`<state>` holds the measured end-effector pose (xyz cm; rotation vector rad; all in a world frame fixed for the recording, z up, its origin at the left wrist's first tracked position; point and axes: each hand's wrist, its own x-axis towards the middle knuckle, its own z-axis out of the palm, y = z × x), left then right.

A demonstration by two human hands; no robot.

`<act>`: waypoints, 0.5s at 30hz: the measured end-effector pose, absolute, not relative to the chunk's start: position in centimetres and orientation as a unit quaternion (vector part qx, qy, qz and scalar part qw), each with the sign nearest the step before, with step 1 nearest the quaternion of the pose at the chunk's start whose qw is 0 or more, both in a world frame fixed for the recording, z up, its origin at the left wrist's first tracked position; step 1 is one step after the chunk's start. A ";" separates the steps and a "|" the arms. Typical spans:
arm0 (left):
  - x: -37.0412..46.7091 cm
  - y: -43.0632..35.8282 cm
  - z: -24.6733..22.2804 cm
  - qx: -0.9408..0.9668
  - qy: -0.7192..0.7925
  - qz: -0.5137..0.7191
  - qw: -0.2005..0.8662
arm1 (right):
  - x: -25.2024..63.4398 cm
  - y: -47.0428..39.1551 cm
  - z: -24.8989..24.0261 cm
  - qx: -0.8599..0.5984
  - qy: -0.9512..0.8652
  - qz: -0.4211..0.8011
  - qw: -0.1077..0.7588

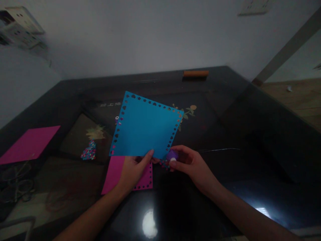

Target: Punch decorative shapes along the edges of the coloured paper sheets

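Observation:
A blue paper sheet point(147, 125), with small shapes punched along its edges, is tilted up in my left hand point(136, 169), the thumb on its lower edge. A small purple punch point(172, 156) with a white part is gripped between the thumb and fingers of my right hand point(192, 162), at the sheet's lower right corner. Under my left hand lies a pink sheet point(114, 174) with punched edges. Small colored paper bits point(164, 164) show beside the punch, partly hidden by my hands.
Colored paper bits point(89, 151) are piled at the left, near another pink sheet point(32, 144). Scissors point(25, 185) lie at the lower left. An orange-brown roll point(196, 73) is at the back edge of the dark table point(225, 127). Another purple object point(116, 119) peeks out behind the blue sheet.

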<state>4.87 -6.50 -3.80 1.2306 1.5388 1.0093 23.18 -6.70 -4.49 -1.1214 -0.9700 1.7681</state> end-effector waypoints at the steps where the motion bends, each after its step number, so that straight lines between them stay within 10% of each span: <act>1: 4.8 -6.5 -3.8 0.499 0.624 0.405 0.444 | 23.2 -6.7 -4.4 -0.445 -0.383 0.702 0.404; 15: 5.0 -7.0 -3.9 0.553 0.631 0.381 0.389 | 23.2 -6.9 -4.3 -0.451 -0.390 0.703 0.387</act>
